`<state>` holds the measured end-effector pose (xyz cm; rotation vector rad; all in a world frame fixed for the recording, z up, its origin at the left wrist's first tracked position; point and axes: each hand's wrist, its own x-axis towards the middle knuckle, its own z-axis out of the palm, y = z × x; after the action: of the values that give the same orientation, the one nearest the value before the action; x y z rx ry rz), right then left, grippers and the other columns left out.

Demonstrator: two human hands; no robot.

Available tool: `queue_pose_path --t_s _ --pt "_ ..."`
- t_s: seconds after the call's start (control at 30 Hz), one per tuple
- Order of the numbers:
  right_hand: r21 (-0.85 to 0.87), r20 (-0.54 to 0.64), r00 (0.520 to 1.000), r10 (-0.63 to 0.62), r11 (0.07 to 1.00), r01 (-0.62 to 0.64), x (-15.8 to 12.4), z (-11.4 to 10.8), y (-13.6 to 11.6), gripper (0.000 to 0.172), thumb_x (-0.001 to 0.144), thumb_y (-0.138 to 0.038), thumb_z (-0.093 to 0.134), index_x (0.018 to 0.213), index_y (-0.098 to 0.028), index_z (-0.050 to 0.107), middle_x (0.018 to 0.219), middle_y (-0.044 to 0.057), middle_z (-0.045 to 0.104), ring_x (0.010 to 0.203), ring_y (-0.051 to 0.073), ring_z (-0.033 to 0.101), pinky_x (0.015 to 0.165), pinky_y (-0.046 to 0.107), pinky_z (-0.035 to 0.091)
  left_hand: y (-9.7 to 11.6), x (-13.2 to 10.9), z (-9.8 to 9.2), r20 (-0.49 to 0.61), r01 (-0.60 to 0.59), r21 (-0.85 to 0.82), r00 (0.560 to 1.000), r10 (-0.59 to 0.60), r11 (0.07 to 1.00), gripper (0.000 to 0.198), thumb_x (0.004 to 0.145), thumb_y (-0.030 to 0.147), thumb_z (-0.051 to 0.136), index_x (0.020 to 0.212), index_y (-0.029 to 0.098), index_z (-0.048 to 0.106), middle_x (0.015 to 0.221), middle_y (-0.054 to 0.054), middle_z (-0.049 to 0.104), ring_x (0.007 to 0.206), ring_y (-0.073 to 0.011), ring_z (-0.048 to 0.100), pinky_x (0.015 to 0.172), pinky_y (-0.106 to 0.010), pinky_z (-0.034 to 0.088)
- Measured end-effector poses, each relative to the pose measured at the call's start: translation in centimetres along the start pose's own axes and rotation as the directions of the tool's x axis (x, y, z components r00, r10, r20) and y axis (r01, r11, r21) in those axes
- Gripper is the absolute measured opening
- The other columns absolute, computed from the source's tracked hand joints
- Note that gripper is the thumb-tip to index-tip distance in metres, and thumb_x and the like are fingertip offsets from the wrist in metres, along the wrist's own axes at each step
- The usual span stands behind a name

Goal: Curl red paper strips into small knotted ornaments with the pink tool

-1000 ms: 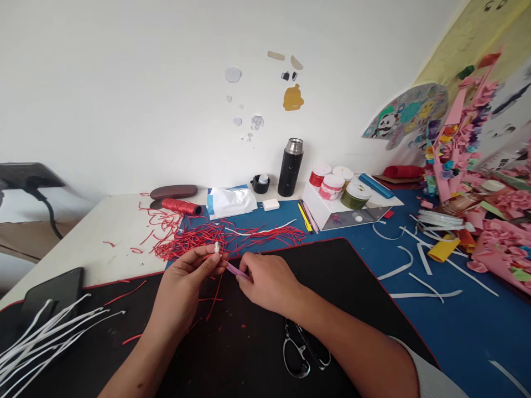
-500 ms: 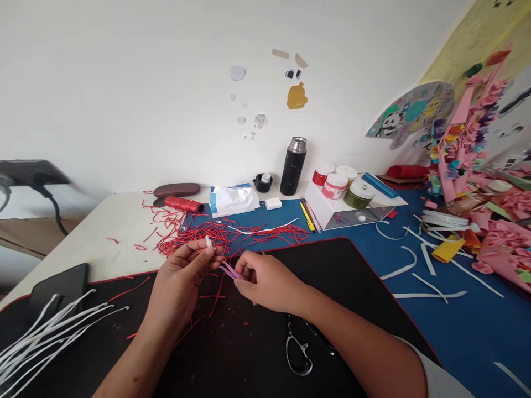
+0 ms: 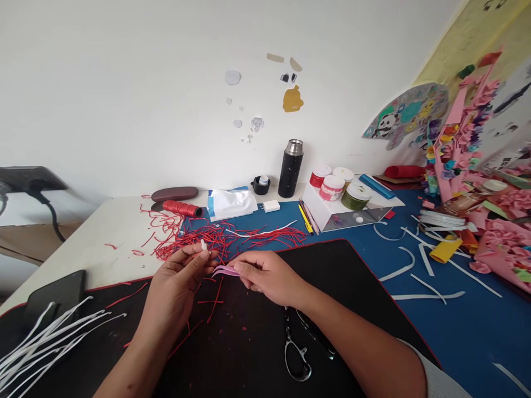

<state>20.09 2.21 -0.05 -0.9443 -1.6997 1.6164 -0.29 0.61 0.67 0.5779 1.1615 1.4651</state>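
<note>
My left hand (image 3: 180,282) hovers over the black mat (image 3: 249,342) and pinches a small white piece (image 3: 203,244) with a red strip at its fingertips. My right hand (image 3: 265,273) is closed on pink tweezers (image 3: 226,271), whose tips point left toward the left hand's fingers. A heap of thin red paper strips (image 3: 224,237) lies just beyond both hands. Scissors (image 3: 301,351) lie on the mat under my right forearm.
White strips (image 3: 45,337) fan out at the left beside a black phone (image 3: 53,293). At the back stand a red thread spool (image 3: 182,208), a tissue pack (image 3: 230,202), a black flask (image 3: 290,168) and jars on a white box (image 3: 340,207). Pink paper craft (image 3: 498,232) crowds the right.
The tweezers have swung from pointing up-left to lying nearly level, tips toward the left hand. My left hand has shifted a little left with the white piece.
</note>
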Motion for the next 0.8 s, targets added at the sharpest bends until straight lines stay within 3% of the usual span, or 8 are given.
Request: queue_pose_path --t_s 0.13,0.33,0.57,0.7,0.8 --pt "0.254 0.037 0.998 0.055 0.965 -0.063 0.0 0.0 -0.1 0.033 0.102 -0.046 0.067 0.116 -0.017 0.073 0.069 -0.006 0.053 0.053 0.009 0.038 0.052 0.025 0.027 -0.2 -0.1 0.1 0.022 0.02 0.026 1.0 -0.021 0.999 0.043 0.052 0.033 0.108 0.084 0.019 0.083 0.08 -0.002 0.083 0.069 -0.0145 0.076 0.065 -0.019 0.062" --pt "0.386 0.031 0.999 0.038 0.921 -0.047 -0.2 -0.2 -1.2 0.036 0.098 -0.046 0.074 0.121 -0.018 0.073 0.074 -0.006 0.051 0.054 0.007 0.035 0.049 0.025 0.022 -0.2 -0.5 0.1 0.047 0.008 0.089 0.999 -0.013 0.996 0.048 0.052 0.034 0.108 0.089 0.018 0.083 0.077 -0.001 0.082 0.063 -0.0128 0.072 0.063 -0.019 0.06" --pt "0.148 -0.091 0.996 0.0 0.989 0.014 -0.3 -0.1 -1.3 0.029 0.104 -0.044 0.065 0.117 -0.019 0.074 0.072 -0.005 0.048 0.058 0.01 0.038 0.051 0.025 0.028 -0.4 -0.9 0.2 0.054 -0.019 0.126 0.998 0.012 0.992 0.049 0.056 0.036 0.106 0.093 0.016 0.081 0.079 -0.004 0.083 0.068 -0.0164 0.074 0.068 -0.025 0.061" --pt "-0.018 -0.202 0.978 -0.057 0.998 0.054 -0.2 0.0 -1.0 0.03 0.105 -0.043 0.063 0.12 -0.02 0.074 0.08 -0.001 0.061 0.067 0.014 0.053 0.057 0.027 0.039 -0.3 -1.0 0.3 0.063 -0.027 0.162 0.998 0.017 0.986 0.052 0.054 0.041 0.107 0.092 0.017 0.081 0.078 -0.003 0.082 0.068 -0.0162 0.074 0.069 -0.024 0.06" --pt "-0.149 -0.247 0.957 -0.153 0.982 0.118 -0.1 0.0 -0.9 0.026 0.106 -0.04 0.062 0.119 -0.021 0.075 0.1 0.005 0.075 0.088 0.018 0.067 0.074 0.031 0.051 -0.2 -1.2 0.4 0.076 -0.041 0.189 0.997 0.027 0.981 0.051 0.055 0.043 0.107 0.091 0.017 0.082 0.077 -0.002 0.081 0.067 -0.015 0.072 0.069 -0.023 0.059"
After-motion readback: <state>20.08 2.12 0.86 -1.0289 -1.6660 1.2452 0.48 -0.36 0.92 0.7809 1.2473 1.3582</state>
